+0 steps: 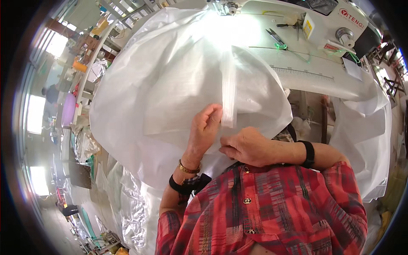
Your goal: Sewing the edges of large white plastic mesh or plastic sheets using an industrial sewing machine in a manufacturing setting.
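Observation:
A large sheet of sheer white fabric [178,85] spreads from the sewing machine [325,19] down over my lap. Along its middle runs a narrow white woven strip [228,89], whose near end hangs between my hands. My left hand [205,129] is closed, thumb and forefinger pinching the fabric just left of the strip. My right hand [250,146] lies below the strip's end, knuckles up and fingers curled in. Whatever its fingertips hold is hidden. The bright lamp glare washes out the fabric near the needle area.
Thread snips [278,42] with green on the handle lie on the machine bed [263,53], near a small screwdriver [287,25]. More white fabric [361,140] drapes at the right. A shelf with a purple object [68,109] stands to the left. Crinkled clear plastic [134,208] lies below.

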### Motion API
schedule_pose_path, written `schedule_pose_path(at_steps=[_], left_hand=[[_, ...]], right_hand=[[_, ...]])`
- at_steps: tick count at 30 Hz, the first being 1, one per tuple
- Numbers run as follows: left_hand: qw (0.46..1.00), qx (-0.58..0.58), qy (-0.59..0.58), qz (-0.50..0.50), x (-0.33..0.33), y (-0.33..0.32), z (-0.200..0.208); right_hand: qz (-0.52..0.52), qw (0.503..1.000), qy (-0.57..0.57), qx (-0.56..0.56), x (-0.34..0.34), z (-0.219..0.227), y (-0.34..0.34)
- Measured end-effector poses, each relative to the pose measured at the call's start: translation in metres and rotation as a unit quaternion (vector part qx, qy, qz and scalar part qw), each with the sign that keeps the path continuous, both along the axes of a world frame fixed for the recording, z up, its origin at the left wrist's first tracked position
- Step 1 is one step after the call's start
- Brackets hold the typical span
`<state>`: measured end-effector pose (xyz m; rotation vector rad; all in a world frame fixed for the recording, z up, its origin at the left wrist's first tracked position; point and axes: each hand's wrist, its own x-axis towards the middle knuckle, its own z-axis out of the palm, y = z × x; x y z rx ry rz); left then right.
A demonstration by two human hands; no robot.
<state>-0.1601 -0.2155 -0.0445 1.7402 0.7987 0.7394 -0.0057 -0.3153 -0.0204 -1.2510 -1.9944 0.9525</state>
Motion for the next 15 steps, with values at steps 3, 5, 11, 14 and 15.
schedule_pose_path(at_steps=[3, 5, 11, 14, 15], left_hand=[[0.999, -0.045, -0.017, 0.008, 0.005, -0.002, 0.003], [1.000, -0.014, -0.009, -0.006, 0.008, -0.003, 0.004], [0.984, -0.174, -0.009, 0.045, 0.005, -0.005, 0.011], [0.990, -0.135, -0.002, 0.045, 0.002, -0.006, 0.009], [0.990, -0.136, -0.004, 0.046, 0.003, -0.006, 0.010]], right_hand=[[-0.001, 1.000, -0.009, 0.002, 0.002, -0.003, 0.000], [0.021, 0.999, -0.029, -0.003, 0.006, -0.003, -0.001], [-0.030, 0.978, -0.202, 0.043, 0.063, 0.023, -0.033], [-0.049, 0.938, -0.344, 0.004, 0.091, 0.018, -0.057], [-0.070, 0.914, -0.398, 0.036, 0.100, 0.010, -0.064]])
